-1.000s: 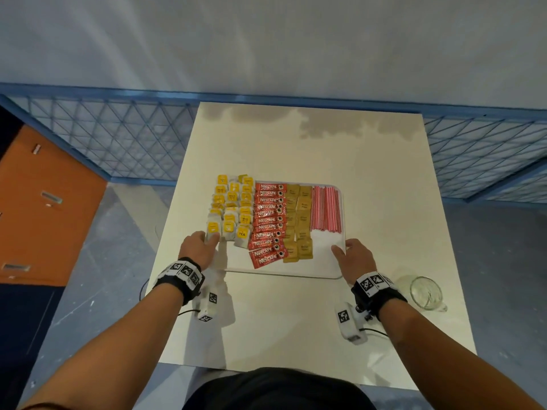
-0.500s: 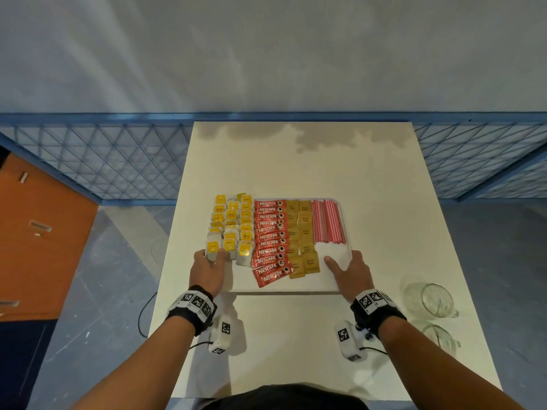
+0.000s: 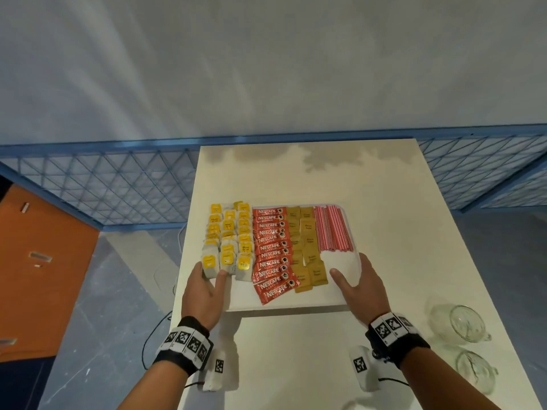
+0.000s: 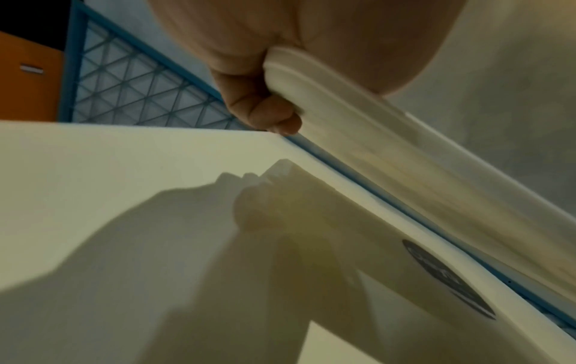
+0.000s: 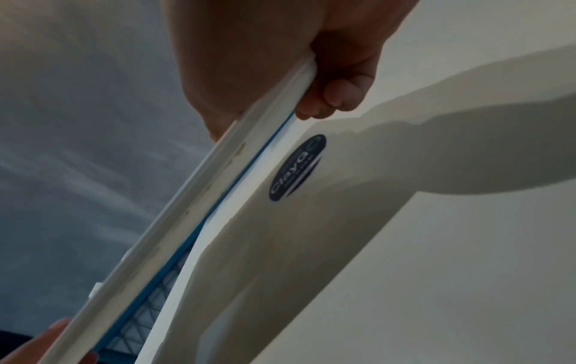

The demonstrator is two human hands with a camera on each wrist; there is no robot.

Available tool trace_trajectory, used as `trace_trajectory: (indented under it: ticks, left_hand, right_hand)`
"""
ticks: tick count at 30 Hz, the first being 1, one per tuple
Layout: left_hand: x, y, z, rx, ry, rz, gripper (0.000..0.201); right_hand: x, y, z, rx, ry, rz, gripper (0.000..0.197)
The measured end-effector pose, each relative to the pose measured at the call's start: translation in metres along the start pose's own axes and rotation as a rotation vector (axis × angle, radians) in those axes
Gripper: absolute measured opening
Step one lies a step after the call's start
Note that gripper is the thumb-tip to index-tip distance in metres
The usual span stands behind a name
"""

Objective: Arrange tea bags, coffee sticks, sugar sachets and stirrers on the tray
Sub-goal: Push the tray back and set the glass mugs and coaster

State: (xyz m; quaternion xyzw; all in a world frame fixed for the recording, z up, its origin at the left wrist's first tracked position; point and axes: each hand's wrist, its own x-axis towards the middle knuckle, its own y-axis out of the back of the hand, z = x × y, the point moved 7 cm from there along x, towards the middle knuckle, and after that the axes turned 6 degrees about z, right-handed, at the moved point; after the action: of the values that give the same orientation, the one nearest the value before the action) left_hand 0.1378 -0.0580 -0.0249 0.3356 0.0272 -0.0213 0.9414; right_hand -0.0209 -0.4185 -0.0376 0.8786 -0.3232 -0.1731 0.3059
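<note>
A white tray hangs level just above the cream table, casting a shadow below its near edge. On it lie yellow-tagged tea bags at the left, red coffee sticks, brown sugar sachets and red-striped stirrers at the right. My left hand grips the near left corner, thumb on top beside the tea bags. My right hand grips the near right corner, thumb on the bare tray. Both wrist views show fingers curled under the rim.
Two clear glass cups lie on the table to the right of my right wrist. A blue mesh fence runs behind the table, with an orange cabinet at the left. The table's left edge is just beside my left hand.
Both hands have closed round the tray's near corners, thumbs now on top. The tray has come up off the table and a little toward me, its contents still in rows.
</note>
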Motion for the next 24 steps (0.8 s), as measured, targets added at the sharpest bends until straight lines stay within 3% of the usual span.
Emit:
trace_trajectory:
  ticks: [7, 24]
  left_hand:
    - [0.038, 0.011, 0.011, 0.037, -0.086, 0.043, 0.023]
    - [0.153, -0.007, 0.04, 0.117, -0.074, 0.094, 0.034]
  right_hand:
    - [0.016, -0.004, -0.02, -0.159, -0.002, 0.03, 0.096]
    - [0.134, -0.033, -0.075, -0.171, 0.065, 0.039, 0.085]
